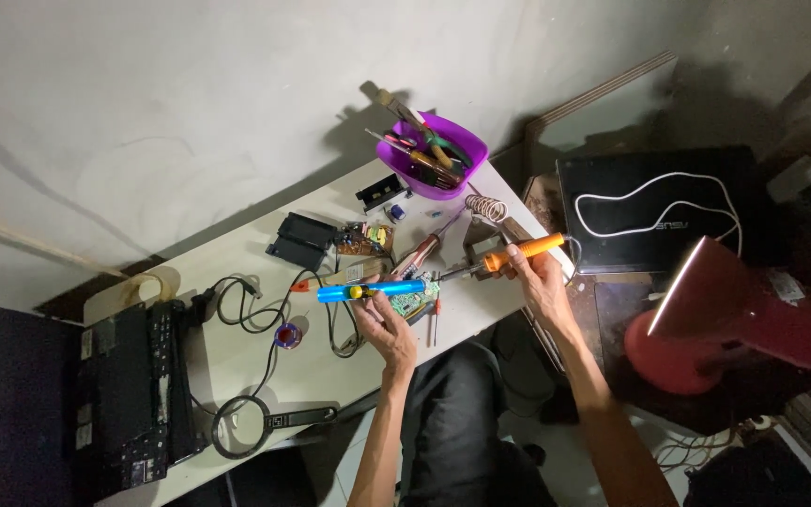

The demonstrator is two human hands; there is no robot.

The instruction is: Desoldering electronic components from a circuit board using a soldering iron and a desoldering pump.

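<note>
Nearest the lens: your forearms rising from the bottom edge. Left hand (389,324) has fingers closed around a blue desoldering pump (373,291), held level just above a green circuit board (412,302) on the white table (237,361). Right hand (539,277) has fingers clamped on the orange handle of a soldering iron (509,256), tip aimed at the board's edge. Behind: purple tool bin (432,157). Far right: red lamp (725,319).

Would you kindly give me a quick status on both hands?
Left hand shut on blue desoldering pump. Right hand shut on orange soldering iron. Tip at green circuit board. Black cable beside it.
</note>
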